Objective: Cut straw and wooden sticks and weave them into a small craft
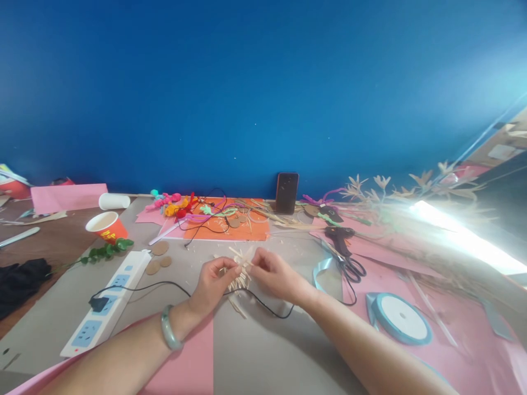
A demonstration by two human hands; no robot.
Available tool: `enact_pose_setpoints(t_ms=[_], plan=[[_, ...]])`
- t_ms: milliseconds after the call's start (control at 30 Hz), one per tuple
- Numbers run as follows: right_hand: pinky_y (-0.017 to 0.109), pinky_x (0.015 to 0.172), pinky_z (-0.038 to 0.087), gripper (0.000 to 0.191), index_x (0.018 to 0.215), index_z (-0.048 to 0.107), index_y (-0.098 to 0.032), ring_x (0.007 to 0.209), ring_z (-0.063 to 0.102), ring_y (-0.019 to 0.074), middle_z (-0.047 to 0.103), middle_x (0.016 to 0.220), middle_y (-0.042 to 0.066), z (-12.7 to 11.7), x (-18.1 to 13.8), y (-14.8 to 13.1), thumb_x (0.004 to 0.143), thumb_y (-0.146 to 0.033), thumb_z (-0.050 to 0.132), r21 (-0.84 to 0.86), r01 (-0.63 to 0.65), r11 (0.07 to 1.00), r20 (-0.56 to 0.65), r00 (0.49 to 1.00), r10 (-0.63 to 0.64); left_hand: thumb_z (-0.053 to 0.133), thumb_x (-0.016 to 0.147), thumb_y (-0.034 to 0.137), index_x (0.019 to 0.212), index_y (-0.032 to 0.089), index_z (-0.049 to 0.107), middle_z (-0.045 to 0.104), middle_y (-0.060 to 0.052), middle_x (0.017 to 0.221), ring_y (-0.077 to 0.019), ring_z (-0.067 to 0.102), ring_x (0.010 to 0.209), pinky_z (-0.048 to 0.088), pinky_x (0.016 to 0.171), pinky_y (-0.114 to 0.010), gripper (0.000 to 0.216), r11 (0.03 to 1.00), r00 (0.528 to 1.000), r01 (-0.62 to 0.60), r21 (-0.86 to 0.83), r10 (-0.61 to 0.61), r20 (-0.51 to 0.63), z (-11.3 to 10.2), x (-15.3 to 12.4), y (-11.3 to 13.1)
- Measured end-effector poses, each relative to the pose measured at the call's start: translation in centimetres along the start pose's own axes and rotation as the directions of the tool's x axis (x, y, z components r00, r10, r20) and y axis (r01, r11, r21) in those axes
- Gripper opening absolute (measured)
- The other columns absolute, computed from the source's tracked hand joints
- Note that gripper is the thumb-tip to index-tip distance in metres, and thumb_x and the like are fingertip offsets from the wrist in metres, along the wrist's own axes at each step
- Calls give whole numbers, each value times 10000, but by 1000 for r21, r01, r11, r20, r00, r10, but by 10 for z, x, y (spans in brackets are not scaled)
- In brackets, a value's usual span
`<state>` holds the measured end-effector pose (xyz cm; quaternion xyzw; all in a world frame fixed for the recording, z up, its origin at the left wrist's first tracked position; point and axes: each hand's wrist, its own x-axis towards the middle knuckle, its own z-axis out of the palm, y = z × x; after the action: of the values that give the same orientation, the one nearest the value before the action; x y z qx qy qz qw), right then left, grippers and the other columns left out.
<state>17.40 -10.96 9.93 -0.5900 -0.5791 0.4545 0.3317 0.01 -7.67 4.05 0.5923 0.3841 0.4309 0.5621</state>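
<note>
Between my two hands, over the middle of the grey table surface, is a small spiky bundle of pale straw-like strips [239,281]. My left hand [214,281], a green bangle [170,328] on its wrist, pinches the bundle from the left with thumb and forefinger. From the right, my right hand [274,272] has its fingers pressed together at the bundle's upper edge; the bit between those fingertips is too small to make out. A few loose pale strips [237,307] lie just below. The black cord [263,304] runs across the table beneath both hands.
At left lie a white power strip [111,302], an orange paper cup [106,227] and cork discs [160,248]. A phone [287,193] leans against the blue wall. To the right are scissors [352,267], a glue gun [340,237], a blue ribbon roll [401,318] and dried stems [382,189].
</note>
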Motion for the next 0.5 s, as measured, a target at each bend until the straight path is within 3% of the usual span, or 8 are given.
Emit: enact_pose_setpoints(t_ms=[200,500], plan=[[215,496,265,295,642,432,-184,539,325,80,375,554,-64,11,-4,3,818,-404,520,-174,74,982,-10,997,-77,678,743,356,769,143,694,681,-57,790,-172,596,760,441,726,-275,214,1000,999,24,-10,-24,38,1,-2,-2],[223,487,255,310,605,424,-189,513,328,85,384,505,-65,9,-3,-3,835,-388,485,-193,33,981,-31,999,-40,687,728,358,736,155,692,675,-49,764,-164,585,735,443,727,-273,202,999,999,-37,13,37,34,0,1,-4]])
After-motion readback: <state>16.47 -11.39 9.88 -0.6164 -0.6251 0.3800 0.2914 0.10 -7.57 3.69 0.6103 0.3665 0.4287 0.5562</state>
